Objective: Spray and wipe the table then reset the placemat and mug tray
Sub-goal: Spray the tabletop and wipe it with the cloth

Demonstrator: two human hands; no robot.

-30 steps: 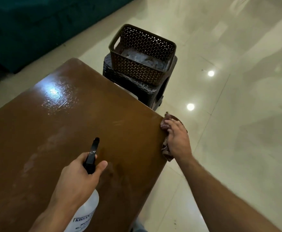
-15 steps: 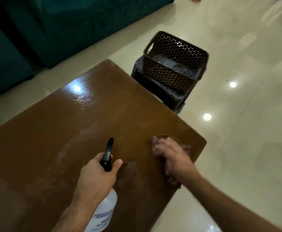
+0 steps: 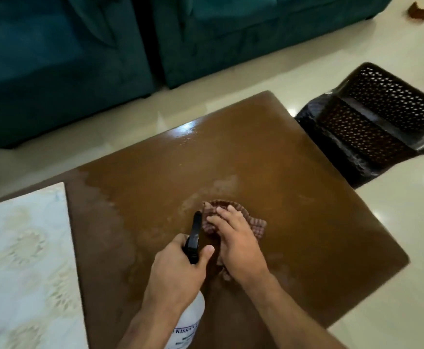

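Now, head view: your two hands work side by side over the brown table (image 3: 294,197).

Your right hand (image 3: 241,244) presses flat, fingers straight, on the brown waffle cloth (image 3: 257,226), which lies on the tabletop just past your left thumb. Your left hand (image 3: 175,273) is wrapped round the spray bottle (image 3: 189,321) (black nozzle pointing away from you), just beside the cloth. Pale placemat (image 3: 22,260) covers the table's left end, well apart from both hands. A dark perforated basket (image 3: 372,127) sits on a stool beyond the far right corner.

Hidden and cut off
Your right hand (image 3: 236,244) covers most of the cloth (image 3: 256,226); the frame cuts the bottle (image 3: 189,321) and placemat (image 3: 22,260).
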